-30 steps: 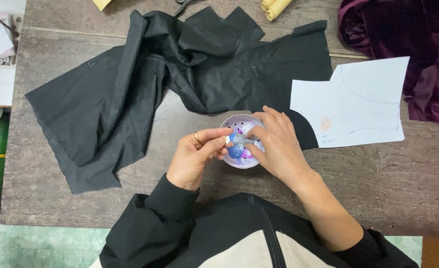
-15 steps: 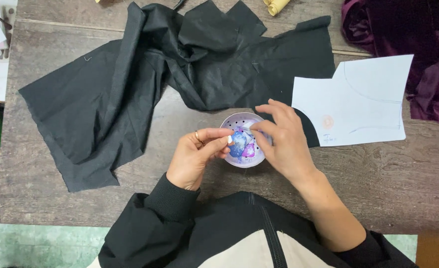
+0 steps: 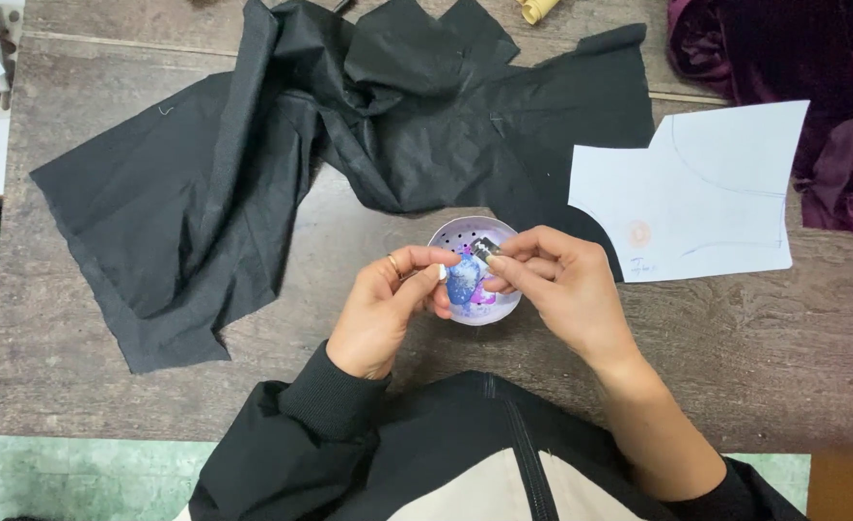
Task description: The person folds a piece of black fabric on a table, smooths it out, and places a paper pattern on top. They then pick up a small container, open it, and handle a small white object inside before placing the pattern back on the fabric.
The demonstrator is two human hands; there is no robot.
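Over the weathered grey-brown wooden surface [image 3: 253, 405], the person's two hands meet above a small round pale-lilac perforated plastic container [image 3: 474, 236] that sits near the front edge, just below the crumpled black woven fabric [image 3: 282, 145]. The left hand [image 3: 383, 309], wearing a gold ring, is closed in a pinch, thumb against forefinger, at the container's left rim. The right hand [image 3: 566, 289] is likewise closed, its fingertips gripping a small dark cylindrical object [image 3: 485, 250] (too small to tell what it is) over the container's upper part. Blue and purple bits lie inside the container. To the right, a curved white paper pattern piece [image 3: 706, 193] lies flat, its left edge overlapping the black fabric. A heap of dark purple velvet cloth [image 3: 793, 68] fills the far right corner.
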